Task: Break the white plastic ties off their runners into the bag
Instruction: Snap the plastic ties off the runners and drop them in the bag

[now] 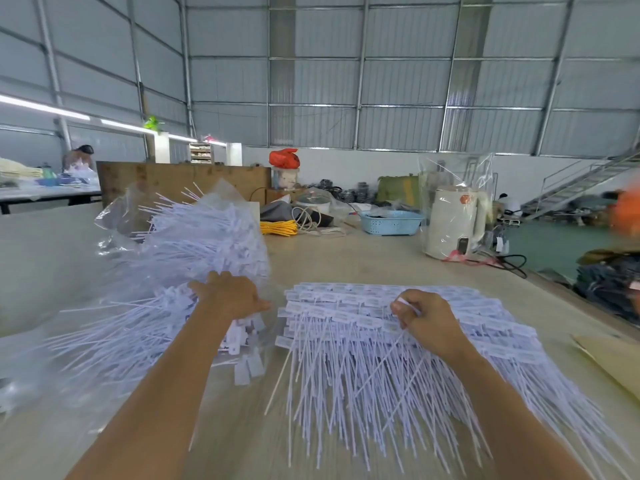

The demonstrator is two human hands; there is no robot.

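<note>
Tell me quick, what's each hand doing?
Left hand: open, fingers spread on the loose ties in the bag.
Right hand: closed, pinching a white strip over the ties on runners.

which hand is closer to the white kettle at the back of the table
Right. The right hand sits on the spread of ties, below and a little left of the white kettle. The left hand is far to the kettle's left, on the bag of ties.
</note>
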